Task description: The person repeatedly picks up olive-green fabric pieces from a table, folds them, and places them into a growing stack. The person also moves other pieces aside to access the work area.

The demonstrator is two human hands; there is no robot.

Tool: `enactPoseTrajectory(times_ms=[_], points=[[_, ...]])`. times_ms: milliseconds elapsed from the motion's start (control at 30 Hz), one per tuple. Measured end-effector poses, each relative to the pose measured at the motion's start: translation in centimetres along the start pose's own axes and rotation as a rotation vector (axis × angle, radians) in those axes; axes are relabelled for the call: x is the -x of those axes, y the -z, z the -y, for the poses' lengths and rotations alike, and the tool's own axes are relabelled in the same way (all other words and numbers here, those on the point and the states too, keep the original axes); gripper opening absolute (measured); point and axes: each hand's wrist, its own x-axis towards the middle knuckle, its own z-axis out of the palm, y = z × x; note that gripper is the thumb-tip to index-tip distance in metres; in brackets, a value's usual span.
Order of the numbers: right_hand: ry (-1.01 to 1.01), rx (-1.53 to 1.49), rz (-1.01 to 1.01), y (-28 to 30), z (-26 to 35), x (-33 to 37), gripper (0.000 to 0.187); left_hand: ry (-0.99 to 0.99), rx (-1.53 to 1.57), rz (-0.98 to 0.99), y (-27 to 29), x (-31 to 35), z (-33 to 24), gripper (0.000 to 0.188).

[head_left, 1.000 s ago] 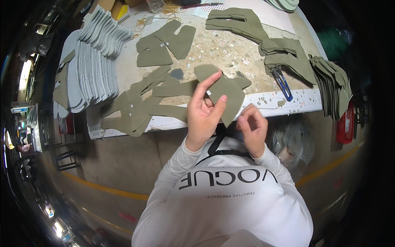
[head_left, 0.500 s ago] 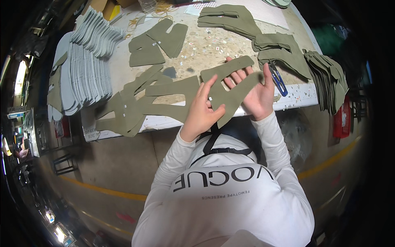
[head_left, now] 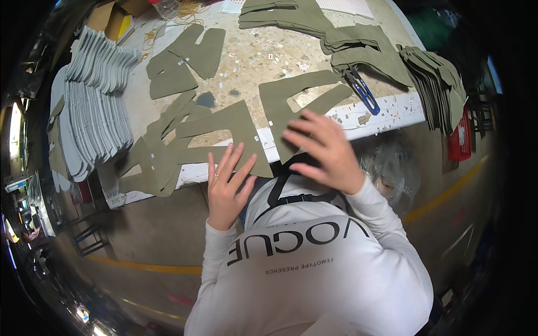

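While our left hand and right hand spread apart, empty, a forked olive fabric-like left piece and matching right piece lie near centre; we judge them light, limp, best pinched broad-end.

- The right hand is blurred; its fingers partly hide a green piece.
- Left hand: fingertip contact with another green cutout is unclear.
- Beyond the fingers, a green stack is cut off.
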Motion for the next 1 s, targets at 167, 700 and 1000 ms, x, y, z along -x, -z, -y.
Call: enactPoseTrajectory(times_ms=[167,700,1000], points=[[0.064,0.043,-0.08,-3.2,0.4,0.2,0.042,0.005,0.074,-0.129,-2.1,0.9,0.4,0.04],[0.153,-0.187,-0.17,0.7,-0.3,-4.0,0.02,-0.05,0.201,-0.144,4.0,-2.4,1.4,0.03],[0.124,0.226,-0.263,-1.5,-5.6,-23.5,0.03,0.534,-0.405,-0.22,8.7,-12.5,16.6,0.05]])
